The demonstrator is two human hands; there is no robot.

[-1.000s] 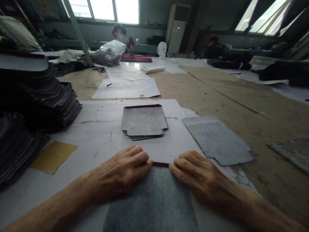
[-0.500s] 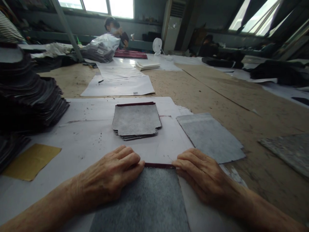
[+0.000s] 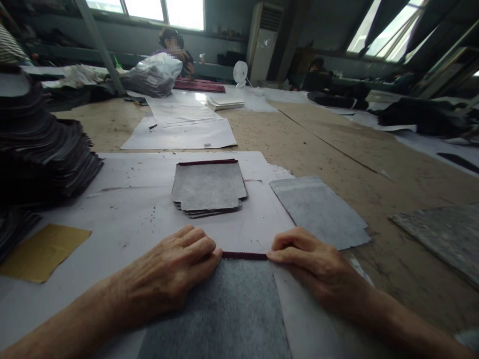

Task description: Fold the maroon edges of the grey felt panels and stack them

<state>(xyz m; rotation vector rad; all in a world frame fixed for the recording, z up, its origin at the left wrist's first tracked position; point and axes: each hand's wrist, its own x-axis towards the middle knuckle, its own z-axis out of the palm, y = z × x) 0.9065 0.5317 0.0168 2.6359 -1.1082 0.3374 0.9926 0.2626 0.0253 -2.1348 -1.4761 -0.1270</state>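
A grey fabric panel [image 3: 228, 309] lies flat on the white paper directly in front of me. Its far edge is turned over into a narrow dark red strip [image 3: 245, 256]. My left hand [image 3: 183, 269] has its fingers closed on the left end of that folded edge and covers the corner. At the right end, my right hand [image 3: 312, 262] pinches the same fold between thumb and curled fingers. Beyond my hands sits a small stack of grey panels [image 3: 209, 184], the top one with a dark red far edge. Another grey panel [image 3: 318, 209] lies to the right.
A tall pile of dark pieces [image 3: 41, 144] stands at the left, with a tan card [image 3: 47, 252] before it. A thick grey slab [image 3: 445, 239] lies at the right. Farther back are a plastic bag [image 3: 153, 75], a white fan [image 3: 240, 73] and a seated person [image 3: 174, 47].
My right hand has shifted slightly, its fingers now more curled at the right end of the fold. My left hand keeps its hold. The whole view has moved a little.
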